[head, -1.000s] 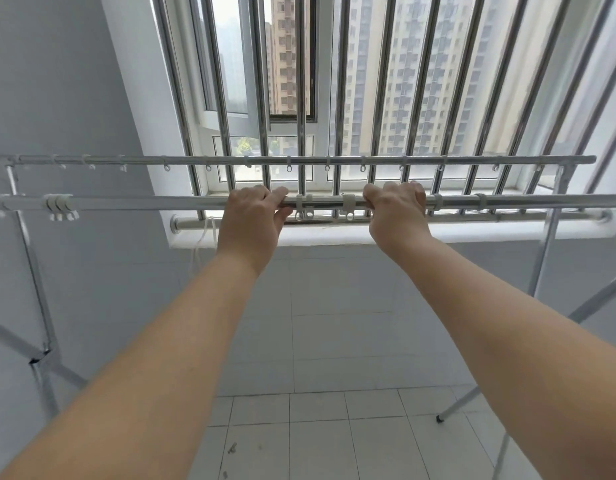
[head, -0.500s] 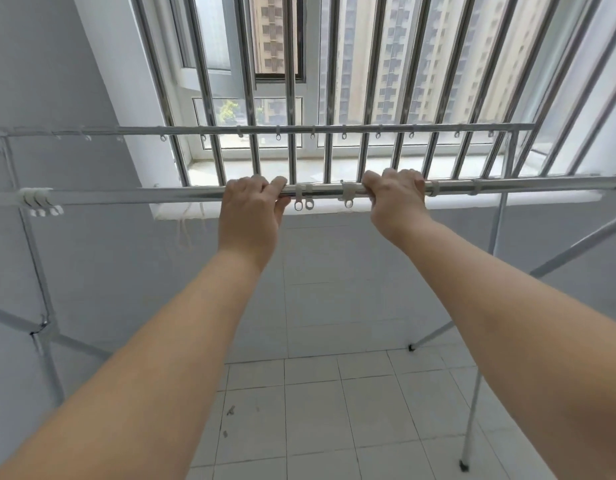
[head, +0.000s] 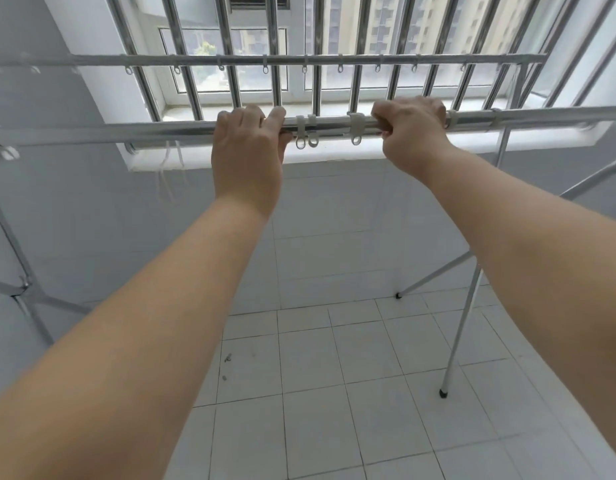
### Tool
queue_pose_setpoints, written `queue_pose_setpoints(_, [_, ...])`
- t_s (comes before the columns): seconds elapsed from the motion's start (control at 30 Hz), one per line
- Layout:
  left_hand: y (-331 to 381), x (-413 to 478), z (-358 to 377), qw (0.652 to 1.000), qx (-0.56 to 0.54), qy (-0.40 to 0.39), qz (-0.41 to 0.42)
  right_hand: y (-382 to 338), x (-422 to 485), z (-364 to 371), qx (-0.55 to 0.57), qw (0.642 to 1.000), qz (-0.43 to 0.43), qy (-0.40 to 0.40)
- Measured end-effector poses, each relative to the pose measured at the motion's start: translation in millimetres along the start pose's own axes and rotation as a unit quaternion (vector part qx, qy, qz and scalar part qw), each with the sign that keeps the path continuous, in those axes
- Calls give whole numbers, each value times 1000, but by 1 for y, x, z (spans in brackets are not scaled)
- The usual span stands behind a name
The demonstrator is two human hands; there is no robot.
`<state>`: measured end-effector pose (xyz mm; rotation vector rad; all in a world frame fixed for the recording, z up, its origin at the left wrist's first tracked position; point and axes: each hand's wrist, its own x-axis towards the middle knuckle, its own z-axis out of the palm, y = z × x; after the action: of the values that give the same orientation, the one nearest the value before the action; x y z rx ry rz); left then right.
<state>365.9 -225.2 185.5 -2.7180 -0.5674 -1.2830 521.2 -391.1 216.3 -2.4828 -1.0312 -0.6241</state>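
No text, label, brand, number or sign can be read. The rail [head: 126, 134] and its clips [head: 355, 123] look unmarked, though blur toward the edges of the view may hide small print. The buildings [head: 379, 22] beyond the window are too hazy to show any lettering.
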Motion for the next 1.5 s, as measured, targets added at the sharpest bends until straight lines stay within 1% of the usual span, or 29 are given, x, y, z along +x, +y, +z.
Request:
queue_pose_setpoints(0.07, [-5,-3,-2,1000,-6,9,-1,-6,-1,2,-9,1000,-1,-5])
queue_pose_setpoints(0.13, [-9,-2,-2,1000,-17,-4,-6,-11,0,2,-21,1000,-1,-15])
queue_pose_setpoints(0.2, [-14,2,-3,999,-25,-40,-7,-14,3,0,-38,999,2,-33])
queue_pose_setpoints(0.37, [-32,13,-25,985,-60,-158,32,-20,6,-1,-67,996,3,-51])
queue_pose_setpoints(0.43, [-49,14,-40,978,-45,-205,19,-25,8,0,-81,995,5,-56])
queue_pose_setpoints(0.53, [-89,9,-65,972,11,-232,-31,-31,11,1,-119,990,23,-68])
queue_pose_setpoints(0.67, [-144,-4,-94,963,75,-243,-90,-43,10,6,-147,984,72,-64])
queue_pose_setpoints(0.73, [-161,-11,-104,955,99,-252,-124,-60,5,9,-135,985,90,-51])
queue_pose_setpoints(0.8, [-172,-16,-111,949,112,-255,-146,-81,-2,12,-114,991,66,-36])
queue_pose_setpoints(0.97, [-188,-20,-121,942,140,-253,-171,-137,-7,14,-38,998,-41,-30])
queue_pose_setpoints(1.1, [-199,-24,-118,941,144,-249,-176,-172,-5,17,-13,995,-83,-61])
queue_pose_setpoints(1.27, [-216,-27,-110,953,148,-215,-157,-203,-1,28,-2,992,-101,-73])
queue_pose_setpoints(1.37, [-236,-23,-109,960,148,-188,-143,-219,3,37,-31,991,-117,-61])
queue_pose_setpoints(1.5, [-260,-21,-108,976,112,-149,-115,-236,8,49,-44,991,-117,-44])
